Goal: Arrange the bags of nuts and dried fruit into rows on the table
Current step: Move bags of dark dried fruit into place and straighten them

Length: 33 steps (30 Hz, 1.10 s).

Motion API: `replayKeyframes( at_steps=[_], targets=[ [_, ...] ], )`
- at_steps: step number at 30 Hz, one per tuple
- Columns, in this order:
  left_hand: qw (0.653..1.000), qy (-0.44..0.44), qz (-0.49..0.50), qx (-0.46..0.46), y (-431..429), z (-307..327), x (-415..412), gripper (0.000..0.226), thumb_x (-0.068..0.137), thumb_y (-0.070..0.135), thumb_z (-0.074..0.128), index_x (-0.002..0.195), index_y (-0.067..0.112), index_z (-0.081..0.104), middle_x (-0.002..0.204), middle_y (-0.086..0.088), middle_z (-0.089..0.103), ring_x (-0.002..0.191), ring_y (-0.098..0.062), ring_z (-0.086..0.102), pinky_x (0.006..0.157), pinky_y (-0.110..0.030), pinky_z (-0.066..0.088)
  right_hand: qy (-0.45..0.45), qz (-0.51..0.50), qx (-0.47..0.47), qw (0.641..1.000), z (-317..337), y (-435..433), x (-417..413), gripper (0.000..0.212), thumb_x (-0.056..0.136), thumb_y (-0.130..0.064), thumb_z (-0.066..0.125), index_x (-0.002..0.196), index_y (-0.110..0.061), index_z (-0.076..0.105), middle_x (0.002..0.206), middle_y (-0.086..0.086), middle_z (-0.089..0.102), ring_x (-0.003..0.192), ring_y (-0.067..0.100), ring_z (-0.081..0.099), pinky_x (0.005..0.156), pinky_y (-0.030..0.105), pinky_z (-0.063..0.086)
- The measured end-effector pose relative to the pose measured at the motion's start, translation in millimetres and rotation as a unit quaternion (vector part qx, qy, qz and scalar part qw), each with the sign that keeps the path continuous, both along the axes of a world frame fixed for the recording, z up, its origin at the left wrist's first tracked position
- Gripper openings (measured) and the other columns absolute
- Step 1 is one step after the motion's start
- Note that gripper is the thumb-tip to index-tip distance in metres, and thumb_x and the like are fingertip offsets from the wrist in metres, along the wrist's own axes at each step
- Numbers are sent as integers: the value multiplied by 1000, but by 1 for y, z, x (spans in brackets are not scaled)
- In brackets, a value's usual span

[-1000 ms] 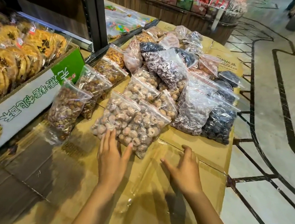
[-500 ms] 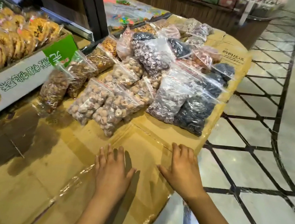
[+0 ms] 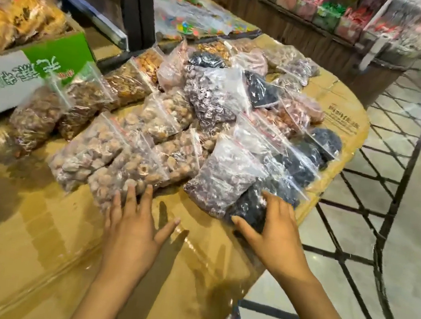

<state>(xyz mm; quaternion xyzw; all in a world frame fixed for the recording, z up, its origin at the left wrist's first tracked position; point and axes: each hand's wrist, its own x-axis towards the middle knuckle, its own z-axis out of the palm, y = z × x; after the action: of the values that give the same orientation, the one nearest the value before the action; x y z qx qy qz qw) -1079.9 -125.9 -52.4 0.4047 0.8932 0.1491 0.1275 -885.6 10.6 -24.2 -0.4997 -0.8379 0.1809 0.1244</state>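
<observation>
Resting spread, left hand [image 3: 133, 232] touches nut bag [image 3: 127, 172], right hand [image 3: 276, 234] dark-fruit bag [image 3: 250, 205].

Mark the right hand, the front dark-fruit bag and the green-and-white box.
right hand [image 3: 278, 239]: head view, back of the hand.
front dark-fruit bag [image 3: 249, 205]: head view, near end, left of the fingers.
green-and-white box [image 3: 56, 55]: head view, green part of its front panel.

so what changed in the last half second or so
Both hands moved forward off the bare cardboard tabletop. The left hand now touches the nearest bag of pale nuts with its fingers. The right hand rests on the front bag of dark dried fruit. Neither bag is lifted or plainly gripped. The bags seem unmoved.
</observation>
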Motion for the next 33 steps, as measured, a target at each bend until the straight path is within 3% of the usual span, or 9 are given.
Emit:
replayKeyframes(
  at_steps=[5,11,14,17,22,25,27,30,33],
  targets=[
    [997,9,47,53,82,7,-28,92,80,73,38,150,15,26,158,-18,21,146,-38,12,116,-54,19,43,21,-23,999,17,92,-32,72,82,-50,63,138,-13,36,132,8,45,130,25,34,106,39,33],
    [994,20,46,99,170,37,-54,94,78,78,37,151,20,17,160,-12,16,147,-33,10,119,-50,13,80,8,-66,995,23,184,-61,78,81,-54,60,140,-11,34,141,10,41,134,25,33,111,46,31],
    [993,-2,42,110,208,46,-66,97,77,77,42,152,22,14,160,-9,17,147,-30,13,119,-48,16,139,2,-97,985,23,222,-84,69,81,-47,65,136,-13,40,136,8,48,126,24,43,106,39,36],
    [985,-79,74,137,245,51,-76,101,73,76,51,152,23,16,158,-7,25,144,-27,26,116,-48,26,210,13,-192,958,24,258,-112,58,86,-38,66,134,-15,42,122,-3,50,111,12,49,90,24,37],
    [918,-236,214,238,296,47,-70,107,60,62,66,149,17,27,149,-7,42,136,-25,41,112,-40,34,262,51,-300,916,-3,303,-147,38,87,-22,67,120,-11,50,99,1,56,87,13,55,73,22,42],
    [888,-264,275,256,307,45,-63,110,59,56,77,149,18,26,152,-7,38,138,-25,37,114,-39,30,276,62,-331,900,-15,317,-152,11,87,-10,66,90,-15,57,74,-3,55,69,12,53,66,26,41],
    [868,-281,317,260,310,44,-61,118,47,63,79,146,21,31,147,-7,44,134,-25,43,111,-43,36,308,74,-334,888,-13,326,-151,25,87,-4,65,71,-21,55,63,-3,54,55,3,49,57,23,38],
    [845,-305,363,248,311,50,-60,127,33,64,84,141,16,37,133,-8,55,119,-28,57,98,-40,47,353,113,-344,863,4,336,-146,15,89,-4,62,75,-10,60,68,4,57,55,-1,49,58,17,39],
    [815,-332,376,291,316,57,-49,133,27,60,88,139,10,37,124,-11,64,106,-29,66,97,-46,50,408,112,-363,830,21,349,-141,2,86,-8,66,85,-8,67,78,3,66,66,1,59,70,15,48]
  ],
)
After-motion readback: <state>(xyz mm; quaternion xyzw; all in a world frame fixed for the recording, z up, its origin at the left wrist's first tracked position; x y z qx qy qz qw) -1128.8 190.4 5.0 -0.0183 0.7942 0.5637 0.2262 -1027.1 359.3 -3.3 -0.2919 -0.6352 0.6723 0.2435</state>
